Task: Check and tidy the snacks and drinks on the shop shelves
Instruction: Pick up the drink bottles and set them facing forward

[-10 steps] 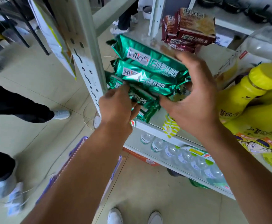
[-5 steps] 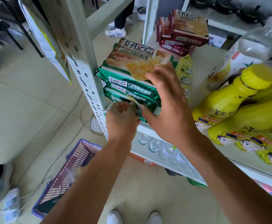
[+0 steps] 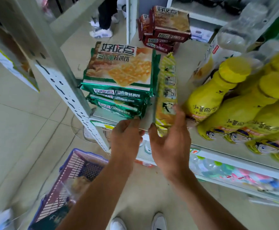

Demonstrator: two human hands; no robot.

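A stack of green cracker packs [image 3: 118, 83] lies at the left end of the shelf [image 3: 206, 151], against the white upright post [image 3: 64, 87]. My left hand [image 3: 125, 138] is at the stack's near edge, its curled fingers pinching the corner of the lowest pack. A yellow-green snack packet [image 3: 167, 87] stands on its edge just right of the stack. My right hand [image 3: 170, 146] holds that packet's near end, thumb on the left side and fingers on the right.
Red-brown cracker packs [image 3: 165, 30] are piled at the back. Yellow cartoon-label bottles [image 3: 218, 97] crowd the right side, with a clear bottle [image 3: 241, 29] behind. Water bottles [image 3: 218, 166] fill the lower shelf. A purple basket [image 3: 72, 176] sits on the floor. Someone's feet [image 3: 100, 30] stand beyond.
The green packs went from held and tilted to lying flat in a stack. My right hand left the top of the stack and took hold of the yellow-green packet beside it.
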